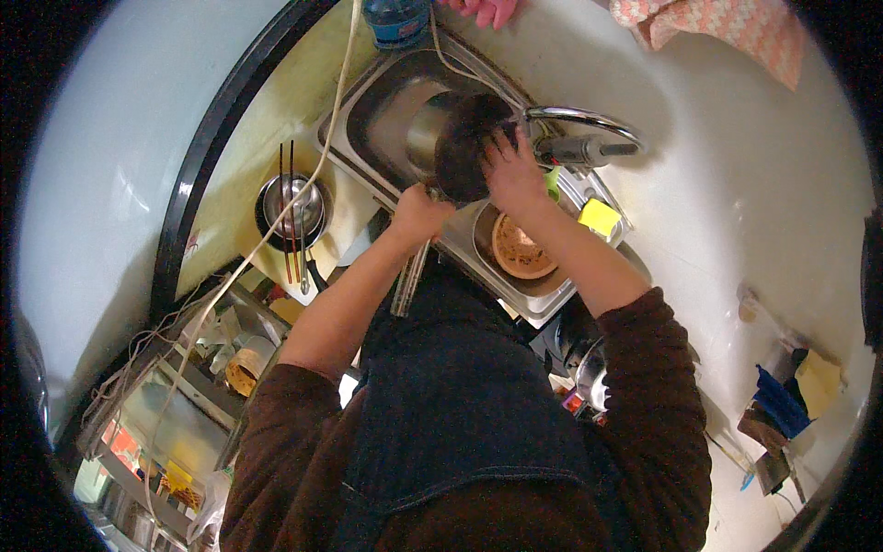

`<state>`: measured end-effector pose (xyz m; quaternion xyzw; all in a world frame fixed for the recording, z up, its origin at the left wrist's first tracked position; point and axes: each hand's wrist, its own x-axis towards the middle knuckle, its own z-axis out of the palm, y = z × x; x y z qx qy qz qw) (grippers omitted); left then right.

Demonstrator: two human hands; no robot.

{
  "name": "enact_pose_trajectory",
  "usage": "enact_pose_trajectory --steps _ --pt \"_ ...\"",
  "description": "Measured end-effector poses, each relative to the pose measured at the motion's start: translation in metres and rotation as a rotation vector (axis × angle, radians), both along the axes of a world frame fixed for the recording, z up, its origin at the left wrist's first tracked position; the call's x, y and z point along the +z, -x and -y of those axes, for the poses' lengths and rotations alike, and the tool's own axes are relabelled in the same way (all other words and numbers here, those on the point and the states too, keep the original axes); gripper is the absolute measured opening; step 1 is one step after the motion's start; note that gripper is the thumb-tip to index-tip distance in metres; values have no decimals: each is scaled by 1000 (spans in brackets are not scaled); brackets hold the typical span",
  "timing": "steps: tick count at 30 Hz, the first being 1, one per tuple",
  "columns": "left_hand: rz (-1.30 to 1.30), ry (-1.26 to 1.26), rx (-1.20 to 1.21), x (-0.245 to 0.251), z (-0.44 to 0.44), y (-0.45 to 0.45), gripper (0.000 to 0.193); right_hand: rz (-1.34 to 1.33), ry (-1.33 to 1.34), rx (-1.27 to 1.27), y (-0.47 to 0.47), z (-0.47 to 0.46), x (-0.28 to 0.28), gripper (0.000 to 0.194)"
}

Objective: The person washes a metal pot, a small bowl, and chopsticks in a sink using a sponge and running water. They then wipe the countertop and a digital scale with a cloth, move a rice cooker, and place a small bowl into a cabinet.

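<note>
My left hand [421,216] is closed around the metal handle [410,279] of a pot with a dark outside [459,162]. That pot is tilted over the larger basin of a steel double sink [376,117]. My right hand [514,172] rests with spread fingers against the pot's dark side, close to the chrome faucet [586,117]; whether it holds anything under the fingers is hidden. Below my right forearm, an orange-brown bowl [521,248] lies in the smaller basin. A yellow sponge [599,217] sits on the sink's rim, and something light green [552,183] shows beside my right wrist.
Left of the sink stand stacked pans [293,200] with chopsticks [281,207] across them. A pale cord [331,138] hangs across the view. Behind the sink are a blue water bottle [397,24] and pink gloves [490,10]. A cluttered shelf [200,386] is at lower left.
</note>
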<state>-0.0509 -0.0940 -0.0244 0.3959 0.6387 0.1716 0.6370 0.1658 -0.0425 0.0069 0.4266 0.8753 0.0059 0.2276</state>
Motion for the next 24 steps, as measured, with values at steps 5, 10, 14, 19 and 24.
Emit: enact_pose_trajectory --steps 5,10,14,19,24 --pt "-65 50 -86 -30 -4 -2 26 -431 621 -425 57 18 -5 53" --pt "-224 -473 -81 -52 22 7 39 -1024 536 -548 52 -17 -7 41" --pt "-317 -324 -77 -53 29 6 44 -2625 1106 -1741 42 -72 -35 27" --pt "-329 -377 -101 -58 39 4 43 -2113 1021 -1185 53 -53 -42 39" --pt "-327 -552 -180 -64 24 17 41 -1025 874 -604 73 -3 -25 54"
